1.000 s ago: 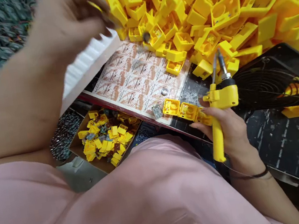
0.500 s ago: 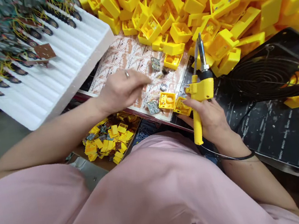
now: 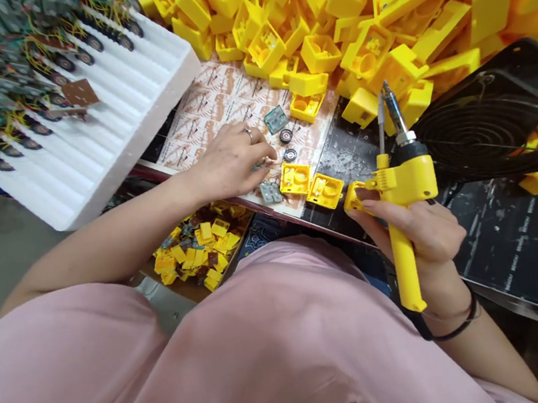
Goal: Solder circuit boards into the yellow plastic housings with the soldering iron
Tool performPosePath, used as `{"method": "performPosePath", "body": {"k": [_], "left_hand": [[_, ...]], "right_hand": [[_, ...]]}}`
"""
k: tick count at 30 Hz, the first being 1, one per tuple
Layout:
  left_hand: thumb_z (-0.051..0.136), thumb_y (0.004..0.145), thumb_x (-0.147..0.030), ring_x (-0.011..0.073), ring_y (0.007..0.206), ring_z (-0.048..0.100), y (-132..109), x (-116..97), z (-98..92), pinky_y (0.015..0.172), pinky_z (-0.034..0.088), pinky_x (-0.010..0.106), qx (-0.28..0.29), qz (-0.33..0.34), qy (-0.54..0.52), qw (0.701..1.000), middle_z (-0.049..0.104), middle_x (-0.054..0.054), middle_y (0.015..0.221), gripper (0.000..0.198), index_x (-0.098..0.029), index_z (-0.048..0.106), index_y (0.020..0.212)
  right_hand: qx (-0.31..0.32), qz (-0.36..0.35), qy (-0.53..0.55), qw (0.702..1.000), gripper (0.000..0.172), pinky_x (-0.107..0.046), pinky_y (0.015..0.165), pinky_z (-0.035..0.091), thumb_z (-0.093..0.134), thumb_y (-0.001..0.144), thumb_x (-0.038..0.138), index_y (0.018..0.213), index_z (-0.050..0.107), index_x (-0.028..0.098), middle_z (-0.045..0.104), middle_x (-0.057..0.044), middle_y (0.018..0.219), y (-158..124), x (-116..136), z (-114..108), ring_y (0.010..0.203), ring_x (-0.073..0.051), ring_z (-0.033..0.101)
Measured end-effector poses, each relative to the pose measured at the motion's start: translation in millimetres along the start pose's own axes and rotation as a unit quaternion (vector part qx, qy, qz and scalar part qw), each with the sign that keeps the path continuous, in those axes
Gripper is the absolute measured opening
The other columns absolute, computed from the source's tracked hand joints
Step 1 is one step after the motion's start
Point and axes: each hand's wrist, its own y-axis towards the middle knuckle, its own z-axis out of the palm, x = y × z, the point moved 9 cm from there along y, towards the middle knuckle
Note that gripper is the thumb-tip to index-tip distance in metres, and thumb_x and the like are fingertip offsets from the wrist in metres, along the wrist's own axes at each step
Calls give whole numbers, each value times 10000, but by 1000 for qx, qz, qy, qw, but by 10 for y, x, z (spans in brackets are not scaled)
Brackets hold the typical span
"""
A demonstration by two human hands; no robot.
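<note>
My right hand [image 3: 427, 225] grips a yellow soldering gun [image 3: 401, 242] with its metal tip pointing up. Its thumb and finger are also at a small open yellow case [image 3: 355, 195] near the table edge. My left hand [image 3: 237, 159] lies over a printed sheet [image 3: 197, 124], fingers bent down at a small greyish part with wires, mostly hidden. Right of those fingers are two small round speakers [image 3: 285, 136] and a green circuit board [image 3: 276, 119]. Two open yellow cases [image 3: 295, 178] [image 3: 325, 191] sit side by side, with another circuit board [image 3: 271, 192] to their left.
A large heap of yellow cases [image 3: 317, 53] fills the back. At left, a white foam tray [image 3: 132, 100] bears many wired boards and speakers. A black fan [image 3: 480, 123] stands at right. Below the table edge is a box of yellow parts [image 3: 196, 253].
My right hand and the soldering gun have moved right and nearer my body, off the second case. My left hand has settled lower on the sheet. The second speaker now lies below the upper board.
</note>
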Motion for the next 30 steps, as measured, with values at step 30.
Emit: {"method": "performPosePath", "body": {"k": [30], "left_hand": [[578,881,-269,216,882,604,198,-694,-20,1145,317,609,-22,14,-91,996,690,3,714,208,-242,752,770]], "right_hand": [[-12,208,192,959,467,-300,546,568,896,773,230,1209,733,261,778,-22,882,-465,-270,-505,691,-191,730]]}}
